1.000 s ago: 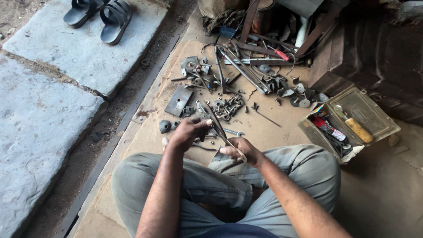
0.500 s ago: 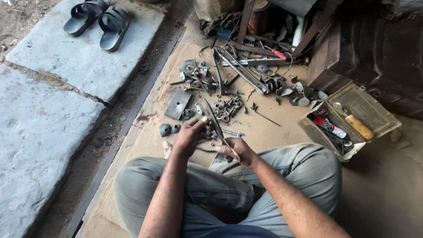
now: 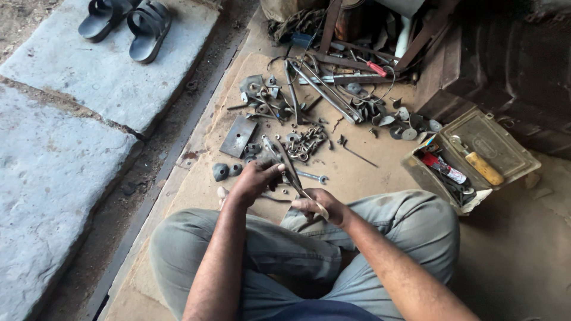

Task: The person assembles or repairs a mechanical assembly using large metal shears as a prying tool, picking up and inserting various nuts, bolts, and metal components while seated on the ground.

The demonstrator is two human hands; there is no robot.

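1. Right, head view: person sits cross-legged on a cardboard sheet (image 3: pixel 357 172). Left hand (image 3: pixel 254 180) closed on upper part of a long metal tool (image 3: pixel 284 159); right hand (image 3: pixel 321 206) clamped on its lower end, over the knees.
2. Just beyond hands: small spanner (image 3: pixel 310 176), pile of nuts/washers (image 3: pixel 302 142), flat metal plate (image 3: pixel 238 136).
3. Right side: open toolbox (image 3: pixel 476 156) w/ yellow-handled tool (image 3: pixel 483 167) inside.
4. Top left: pair of dark sandals (image 3: pixel 128 19) on a stone slab (image 3: pixel 113 77), well apart from hands.

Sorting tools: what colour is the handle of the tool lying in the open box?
Yellow-orange handle, clearest in the head view.
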